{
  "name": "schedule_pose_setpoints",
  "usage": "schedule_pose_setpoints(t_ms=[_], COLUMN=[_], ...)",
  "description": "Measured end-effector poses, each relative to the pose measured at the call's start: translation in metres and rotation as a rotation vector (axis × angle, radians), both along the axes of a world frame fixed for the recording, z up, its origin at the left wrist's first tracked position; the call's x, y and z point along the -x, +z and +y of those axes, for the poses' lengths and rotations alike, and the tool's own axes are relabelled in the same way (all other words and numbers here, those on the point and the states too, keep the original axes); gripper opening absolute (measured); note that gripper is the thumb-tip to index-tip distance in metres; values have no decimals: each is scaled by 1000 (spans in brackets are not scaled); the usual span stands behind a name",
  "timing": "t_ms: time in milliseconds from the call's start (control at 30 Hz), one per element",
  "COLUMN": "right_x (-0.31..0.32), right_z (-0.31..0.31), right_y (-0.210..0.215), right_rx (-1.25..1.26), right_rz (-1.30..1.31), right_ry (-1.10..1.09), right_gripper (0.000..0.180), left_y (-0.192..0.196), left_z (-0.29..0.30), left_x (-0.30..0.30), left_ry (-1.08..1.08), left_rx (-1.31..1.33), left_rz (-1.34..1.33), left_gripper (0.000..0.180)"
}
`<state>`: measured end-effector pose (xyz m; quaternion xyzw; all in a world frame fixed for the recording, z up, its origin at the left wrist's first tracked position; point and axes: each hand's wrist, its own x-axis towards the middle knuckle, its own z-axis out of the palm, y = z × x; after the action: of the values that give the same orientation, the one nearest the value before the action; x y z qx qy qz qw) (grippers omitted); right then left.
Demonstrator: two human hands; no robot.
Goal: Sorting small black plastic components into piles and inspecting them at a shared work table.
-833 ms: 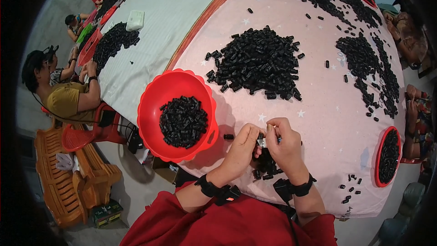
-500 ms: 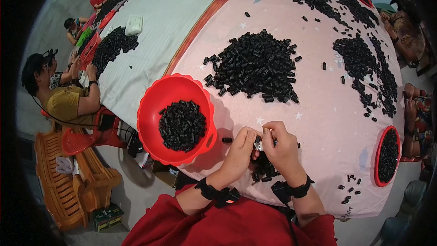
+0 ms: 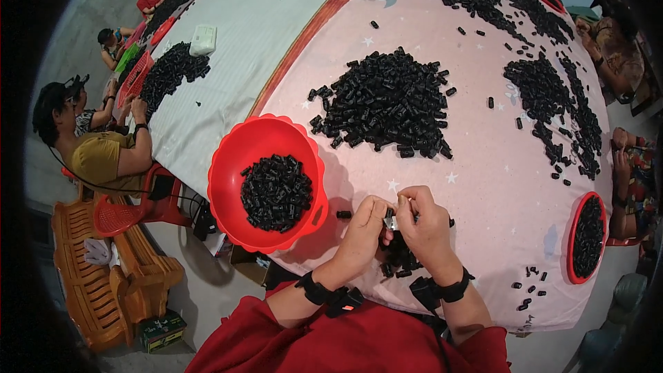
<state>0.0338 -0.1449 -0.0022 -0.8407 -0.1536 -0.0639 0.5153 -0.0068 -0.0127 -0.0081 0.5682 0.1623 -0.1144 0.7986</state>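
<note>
My left hand (image 3: 361, 233) and my right hand (image 3: 424, 229) meet over the pink cloth, close to my body. The left fingers are closed on a small black cylindrical piece (image 3: 389, 213), mostly hidden. My right thumb and fingers are pinched against it. A shiny, silvery bit (image 3: 391, 224) shows between the hands, too small to name. Under my hands lies a small heap of black pieces (image 3: 399, 257), partly covered by the right wrist. Left of them stands a red scalloped bowl (image 3: 224, 166) with many black pieces (image 3: 276, 192) inside. One loose piece (image 3: 343, 215) lies between bowl and left hand.
A large pile of black pieces (image 3: 390, 103) lies ahead, with more heaps (image 3: 542, 90) to the right. A filled red basin (image 3: 572, 262) stands at the right edge. Other people sit along both sides. A wooden bench (image 3: 90, 269) is at lower left.
The view has shifted very slightly. Both hands stay pinched together in the same place, with hardly any visible movement.
</note>
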Motion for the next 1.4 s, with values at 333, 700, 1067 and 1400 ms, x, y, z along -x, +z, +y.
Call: schedule_pose_setpoints(t_ms=[333, 700, 1067, 1400], right_x=[-5, -2, -4, -3], right_z=[-2, -4, -5, -5], right_y=[-1, 0, 0, 2], right_rx=[30, 10, 51, 53], right_rz=[-13, 29, 5, 11], right_ry=[-105, 38, 29, 33], right_gripper=[10, 11, 12, 12], left_y=[-2, -3, -4, -4], left_z=[-1, 0, -1, 0], left_x=[5, 1, 2, 3], left_ry=[-7, 35, 35, 10], left_rx=[15, 62, 67, 31], left_rz=[-15, -9, -18, -42], left_gripper=[34, 34, 30, 31])
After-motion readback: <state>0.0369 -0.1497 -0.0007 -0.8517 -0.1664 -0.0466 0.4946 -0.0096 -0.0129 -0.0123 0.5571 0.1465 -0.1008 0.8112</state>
